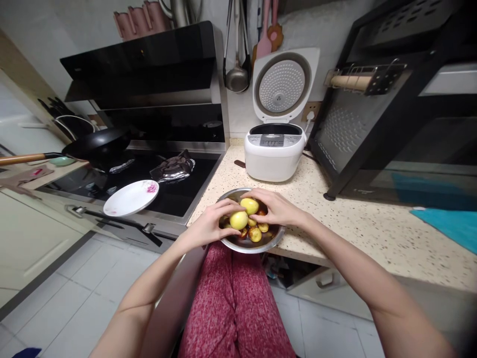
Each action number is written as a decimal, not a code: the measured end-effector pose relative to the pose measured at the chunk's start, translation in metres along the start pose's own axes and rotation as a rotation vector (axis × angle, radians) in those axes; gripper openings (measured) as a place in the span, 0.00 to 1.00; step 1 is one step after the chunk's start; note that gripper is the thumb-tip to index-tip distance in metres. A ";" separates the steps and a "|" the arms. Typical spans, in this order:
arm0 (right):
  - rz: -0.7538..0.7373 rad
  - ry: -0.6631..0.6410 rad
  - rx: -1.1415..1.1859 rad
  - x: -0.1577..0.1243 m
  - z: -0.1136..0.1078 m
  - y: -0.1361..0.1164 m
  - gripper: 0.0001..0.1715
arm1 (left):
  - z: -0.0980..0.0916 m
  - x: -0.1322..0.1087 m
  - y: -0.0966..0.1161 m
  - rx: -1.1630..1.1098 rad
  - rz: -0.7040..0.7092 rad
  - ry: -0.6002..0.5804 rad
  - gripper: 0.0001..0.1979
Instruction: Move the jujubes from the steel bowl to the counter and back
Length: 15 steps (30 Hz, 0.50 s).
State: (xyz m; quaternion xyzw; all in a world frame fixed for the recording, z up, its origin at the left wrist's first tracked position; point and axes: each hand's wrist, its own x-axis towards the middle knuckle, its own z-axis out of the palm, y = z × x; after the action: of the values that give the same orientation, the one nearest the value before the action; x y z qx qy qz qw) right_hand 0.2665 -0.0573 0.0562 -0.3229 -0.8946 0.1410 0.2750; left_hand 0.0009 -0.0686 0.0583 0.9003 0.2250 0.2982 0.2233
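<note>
We list, left to right: black wok (99, 144) on stove (169, 203); white plate (130, 198) overhanging the stove's front; left hand (207, 223), fingers curled round one yellow ball (239, 220), over metal bowl (271, 241) at worktop (357, 233) edge; second yellow ball (249, 205), adjoining, held by right hand (280, 208), fingers partly open; long axes we cannot tell; browned pieces (255, 234) below; rice cooker (274, 161) behind, lid up; teal cloth (447, 227).

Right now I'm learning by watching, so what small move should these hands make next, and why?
Probably lower the two yellow pieces gently into the metal bowl: the left hand and right hand each curl around one, and smaller browned pieces lie there.
</note>
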 end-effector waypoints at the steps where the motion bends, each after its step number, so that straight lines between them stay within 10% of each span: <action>1: 0.000 0.003 0.005 0.000 0.000 0.000 0.26 | 0.001 0.000 0.000 -0.005 -0.003 0.000 0.27; 15: -0.055 -0.039 0.055 0.000 -0.002 -0.001 0.27 | 0.003 0.002 -0.003 -0.081 0.010 0.026 0.26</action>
State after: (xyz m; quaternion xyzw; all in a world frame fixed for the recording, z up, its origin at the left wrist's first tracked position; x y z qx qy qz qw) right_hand 0.2673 -0.0578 0.0575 -0.2879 -0.9041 0.1642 0.2699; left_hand 0.0034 -0.0657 0.0558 0.8878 0.2111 0.3198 0.2551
